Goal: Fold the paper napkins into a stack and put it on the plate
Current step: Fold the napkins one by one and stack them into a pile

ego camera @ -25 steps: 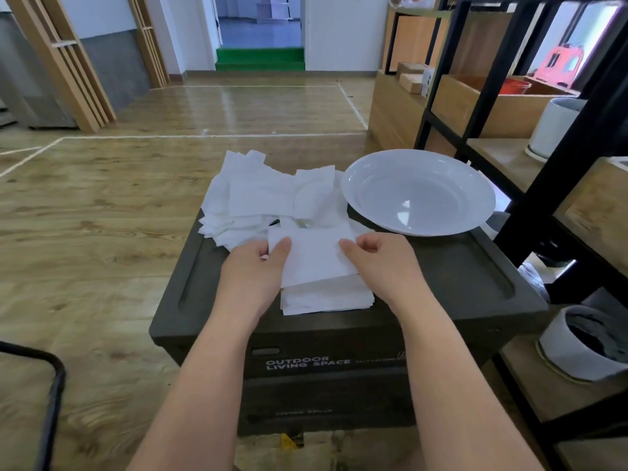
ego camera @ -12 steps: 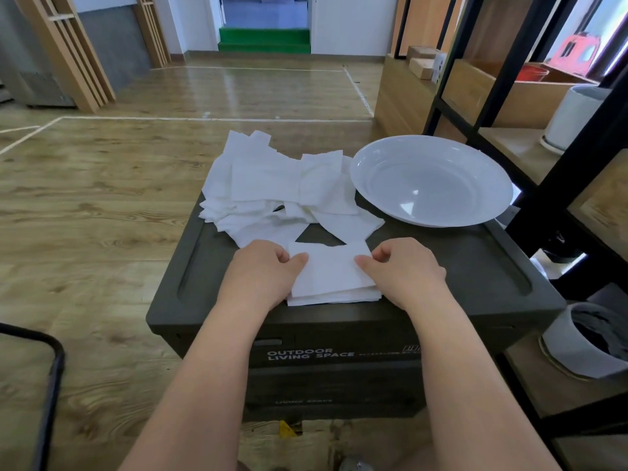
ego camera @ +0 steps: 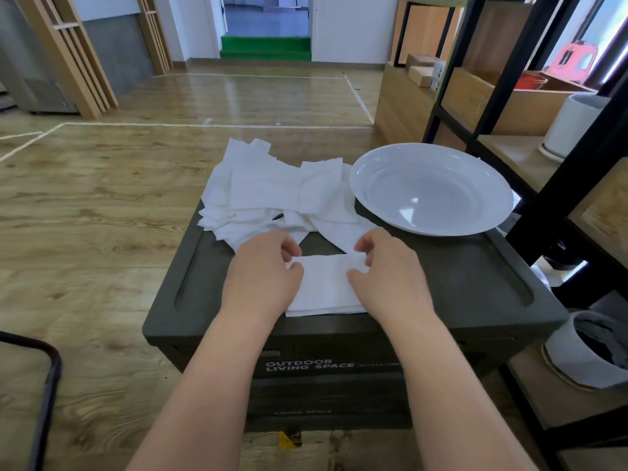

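A small stack of folded white napkins point(ego camera: 324, 287) lies near the front edge of a dark storage box point(ego camera: 441, 287). My left hand point(ego camera: 263, 270) pinches the top napkin's far left corner. My right hand point(ego camera: 387, 270) pinches its far right corner. Behind the stack, a loose heap of unfolded napkins point(ego camera: 272, 188) spreads over the box's back left. A large white plate point(ego camera: 431, 188), with nothing on it, sits at the back right of the box.
A black metal shelf unit point(ego camera: 557, 185) with wooden boards stands close on the right, holding a white pot point(ego camera: 571, 127) and a grey-lined pot point(ego camera: 591, 351). A black tube frame point(ego camera: 44, 379) is at the lower left. Wooden floor surrounds the box.
The raised napkin has come down onto the stack. Both hands have moved from its near edge to its far corners and now pinch them.
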Demonstrator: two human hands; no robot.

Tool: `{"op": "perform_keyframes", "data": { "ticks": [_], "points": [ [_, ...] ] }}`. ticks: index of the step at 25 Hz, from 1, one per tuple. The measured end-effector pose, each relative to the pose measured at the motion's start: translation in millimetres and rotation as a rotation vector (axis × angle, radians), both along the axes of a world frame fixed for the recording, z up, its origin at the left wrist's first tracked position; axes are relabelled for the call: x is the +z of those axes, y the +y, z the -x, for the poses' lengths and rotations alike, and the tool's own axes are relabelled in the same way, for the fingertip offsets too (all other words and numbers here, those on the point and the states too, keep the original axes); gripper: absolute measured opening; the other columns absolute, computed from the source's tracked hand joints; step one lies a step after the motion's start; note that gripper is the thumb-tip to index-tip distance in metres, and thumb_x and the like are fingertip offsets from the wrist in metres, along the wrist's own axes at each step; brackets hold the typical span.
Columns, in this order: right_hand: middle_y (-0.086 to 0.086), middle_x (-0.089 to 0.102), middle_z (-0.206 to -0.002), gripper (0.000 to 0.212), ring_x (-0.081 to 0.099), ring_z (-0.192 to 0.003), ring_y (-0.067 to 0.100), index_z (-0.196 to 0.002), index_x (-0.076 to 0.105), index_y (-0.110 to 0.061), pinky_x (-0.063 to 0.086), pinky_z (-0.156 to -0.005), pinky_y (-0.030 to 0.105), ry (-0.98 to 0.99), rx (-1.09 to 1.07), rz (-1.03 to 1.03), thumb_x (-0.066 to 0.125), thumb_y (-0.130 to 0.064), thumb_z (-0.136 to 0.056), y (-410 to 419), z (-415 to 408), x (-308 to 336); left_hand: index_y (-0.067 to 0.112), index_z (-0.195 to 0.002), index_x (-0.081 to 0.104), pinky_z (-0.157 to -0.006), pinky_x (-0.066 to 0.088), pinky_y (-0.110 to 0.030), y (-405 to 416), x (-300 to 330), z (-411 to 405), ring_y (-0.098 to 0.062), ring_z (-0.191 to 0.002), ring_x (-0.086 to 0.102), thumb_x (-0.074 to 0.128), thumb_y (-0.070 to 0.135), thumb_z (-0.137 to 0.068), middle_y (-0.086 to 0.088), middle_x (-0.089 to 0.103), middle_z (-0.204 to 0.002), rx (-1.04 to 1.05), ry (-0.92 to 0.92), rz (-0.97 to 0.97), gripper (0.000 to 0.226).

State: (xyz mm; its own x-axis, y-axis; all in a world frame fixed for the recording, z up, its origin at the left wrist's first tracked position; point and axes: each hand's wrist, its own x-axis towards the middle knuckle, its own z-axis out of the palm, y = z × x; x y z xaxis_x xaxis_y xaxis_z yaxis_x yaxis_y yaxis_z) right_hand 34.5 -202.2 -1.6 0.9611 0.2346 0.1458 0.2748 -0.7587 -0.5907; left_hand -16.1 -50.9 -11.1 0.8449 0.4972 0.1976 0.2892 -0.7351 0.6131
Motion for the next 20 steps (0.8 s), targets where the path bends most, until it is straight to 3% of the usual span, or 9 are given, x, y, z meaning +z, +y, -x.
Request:
{"op": "perform_keyframes", "data": {
  "ticks": [3, 8, 11, 14, 17, 20],
  "points": [
    [-0.005, 0.054, -0.094, 0.022, 0.054, -0.091, 0.014, -0.102, 0.059, -0.027, 0.042, -0.069, 0.025, 0.033, 0.126, 0.030, 0.055, -0.013, -0.086, 15.5, 6.9, -4.2, 0.033, -0.084, 0.063, -0.057, 0.038, -0.015, -7.1, -2.0, -4.8, 0.000, -0.071, 0.054, 0.058, 0.018, -0.083, 0.015, 0.059, -0.080, -0.178, 0.091, 0.046, 0.015],
    [-0.001, 0.060, -0.107, 0.026, 0.058, -0.093, 0.015, -0.110, 0.061, -0.025, 0.044, -0.073, 0.024, 0.154, 0.143, 0.078, 0.049, -0.013, -0.091, 16.6, 0.8, -6.2, 0.018, -0.109, 0.061, -0.067, 0.034, -0.026, -10.3, 6.4, -43.3, -0.019, -0.094, 0.052, 0.052, 0.010, -0.086, -0.001, 0.060, -0.103, 0.062, -0.184, -0.331, 0.026],
    [-0.002, 0.060, -0.104, 0.026, 0.057, -0.089, 0.013, -0.110, 0.060, -0.026, 0.042, -0.071, 0.023, 0.144, 0.163, 0.028, 0.048, -0.014, -0.091, 13.7, -0.9, -7.7, 0.016, -0.124, 0.049, -0.075, 0.029, -0.027, -8.8, 6.3, -80.1, -0.025, -0.102, 0.044, 0.048, 0.002, -0.081, -0.006, 0.051, -0.119, 0.013, -0.069, -0.496, 0.045],
    [-0.003, 0.060, -0.098, 0.020, 0.056, -0.082, 0.011, -0.103, 0.060, -0.029, 0.043, -0.066, 0.023, 0.111, 0.170, -0.052, 0.051, -0.017, -0.089, 5.9, -5.7, -7.6, 0.018, -0.119, 0.059, -0.081, 0.030, -0.027, -0.6, 1.6, -93.7, -0.025, -0.106, 0.046, 0.047, 0.008, -0.087, -0.003, 0.056, -0.119, -0.022, -0.034, -0.547, 0.036],
    [-0.009, 0.058, -0.094, 0.018, 0.057, -0.084, 0.008, -0.102, 0.059, -0.031, 0.047, -0.068, 0.021, 0.052, 0.128, -0.144, 0.055, -0.019, -0.089, -0.2, -12.3, -5.3, 0.014, -0.109, 0.070, -0.082, 0.038, -0.032, 7.5, 8.8, -84.6, -0.028, -0.102, 0.052, 0.050, 0.014, -0.093, -0.006, 0.068, -0.110, -0.025, -0.140, -0.530, 0.026],
    [-0.013, 0.047, -0.112, 0.046, 0.050, -0.105, 0.005, -0.121, 0.044, -0.037, 0.045, -0.081, 0.020, -0.026, 0.049, -0.344, 0.066, -0.022, -0.084, -5.6, -16.2, 1.1, 0.017, -0.090, 0.073, -0.077, 0.038, -0.022, 4.7, 24.6, -55.3, -0.019, -0.095, 0.057, 0.059, 0.023, -0.091, 0.004, 0.071, -0.097, -0.075, -0.297, -0.352, 0.015]
  ]
}}
